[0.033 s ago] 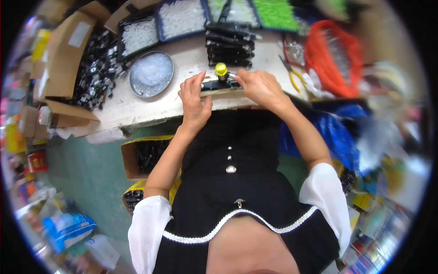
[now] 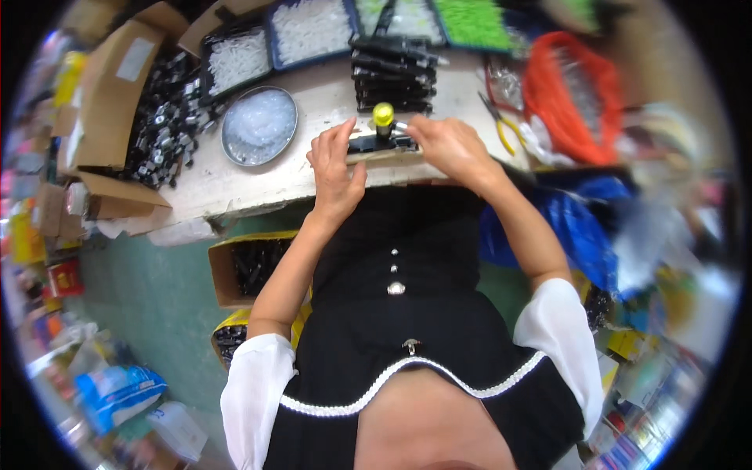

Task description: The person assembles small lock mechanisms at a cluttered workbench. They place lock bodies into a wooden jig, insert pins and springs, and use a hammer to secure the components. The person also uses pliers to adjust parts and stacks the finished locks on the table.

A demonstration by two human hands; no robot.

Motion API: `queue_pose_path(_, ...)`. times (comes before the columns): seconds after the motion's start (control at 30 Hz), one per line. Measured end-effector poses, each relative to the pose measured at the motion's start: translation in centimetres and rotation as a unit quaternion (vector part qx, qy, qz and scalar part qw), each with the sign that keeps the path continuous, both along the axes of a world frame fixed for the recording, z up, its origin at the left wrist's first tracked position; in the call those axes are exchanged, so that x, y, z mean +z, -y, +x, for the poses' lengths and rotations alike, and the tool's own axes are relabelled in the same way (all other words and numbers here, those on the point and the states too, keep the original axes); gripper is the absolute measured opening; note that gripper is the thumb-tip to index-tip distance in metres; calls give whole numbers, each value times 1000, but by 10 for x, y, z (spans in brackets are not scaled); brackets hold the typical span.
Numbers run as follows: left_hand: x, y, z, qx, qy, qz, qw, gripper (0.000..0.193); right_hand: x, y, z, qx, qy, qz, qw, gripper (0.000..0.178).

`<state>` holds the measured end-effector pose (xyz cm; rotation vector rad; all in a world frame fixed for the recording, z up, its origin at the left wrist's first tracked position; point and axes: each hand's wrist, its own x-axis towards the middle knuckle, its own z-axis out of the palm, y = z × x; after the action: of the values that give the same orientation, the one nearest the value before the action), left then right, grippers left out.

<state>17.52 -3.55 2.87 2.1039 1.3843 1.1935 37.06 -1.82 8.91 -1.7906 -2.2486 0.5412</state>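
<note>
A flat black strip-like part [image 2: 364,146] lies near the front edge of the bench. Above it stands a short black post with a yellow round top [image 2: 383,114]. My right hand [image 2: 457,150] is closed, thumb and forefinger pinching a small silvery rod [image 2: 400,126] beside the post. At the part's left end is my left hand [image 2: 337,166], fingers stretched upward and thumb apart from them. It may touch the part's end; the contact is too small to make out. Behind the post rises a stack of long black pieces [image 2: 394,77].
A round metal dish [image 2: 260,127] of clear bits sits left, beside a cardboard box [image 2: 117,86] spilling small black parts. Trays of white pieces [image 2: 312,31] and green pieces [image 2: 471,23] line the back. Right are yellow-handled pliers [image 2: 509,137] and a red bag [image 2: 540,102].
The yellow-topped post has shifted slightly right and up. My right hand has moved slightly right with the rod. My left hand is almost in the same place.
</note>
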Motion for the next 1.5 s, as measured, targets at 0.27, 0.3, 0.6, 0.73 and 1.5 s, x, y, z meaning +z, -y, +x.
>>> queue_pose_path(0.27, -5, -9, 10, -34, -45, 21, 998, 65, 5, 32, 20, -19, -24, 126, 992, 21)
queue_pose_path(0.3, -5, -11, 13, -39, -46, 21, 998, 65, -4, 35, 20, -8, 2, 135, 991, 21)
queue_pose_path(0.6, -21, -21, 20, -82, -101, 38, 991, 57, -3, 33, 38, -89, 31, 126, 988, 21)
queue_pose_path(0.73, -20, -25, 22, -97, -94, 61, 989, 47, -38, 24, 58, -152, 74, 137, 976, 13)
queue_pose_path(1.5, 19, 11, 11, -161, 493, -372, 770, 32, -75, 22, 143, -272, 47, 106, 955, 22)
